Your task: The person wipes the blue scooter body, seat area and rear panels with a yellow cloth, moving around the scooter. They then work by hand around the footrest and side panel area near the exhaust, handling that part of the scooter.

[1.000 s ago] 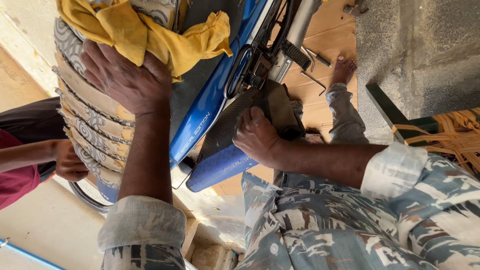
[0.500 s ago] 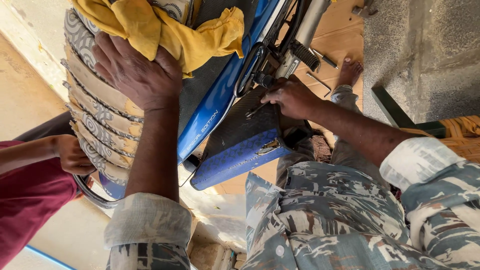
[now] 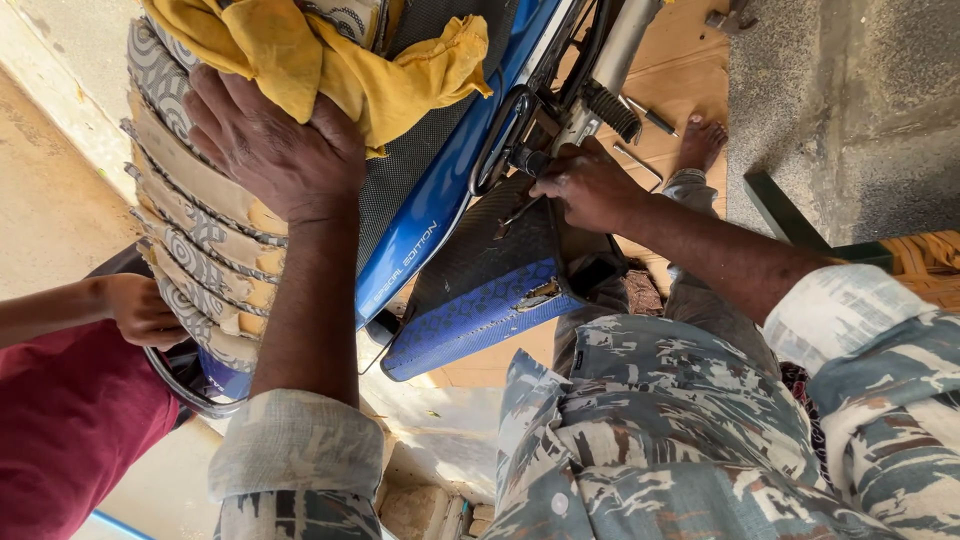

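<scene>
Pressing flat on the patterned seat (image 3: 190,215), left hand (image 3: 270,150); right hand (image 3: 590,185) pinches a tool (image 3: 515,215).

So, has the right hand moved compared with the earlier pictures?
Yes. The right hand went from the lower part of the dark side panel up toward the motorcycle's chrome shock absorber.

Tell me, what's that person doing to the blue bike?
The person leans over a blue motorbike. Their left hand presses flat on the patterned seat, beside a yellow cloth. Their right hand grips a small metal tool down by the bike's frame, above a blue-edged footboard. Another person in a red shirt rests a hand on the seat's far end. More tools lie on the floor.
</scene>
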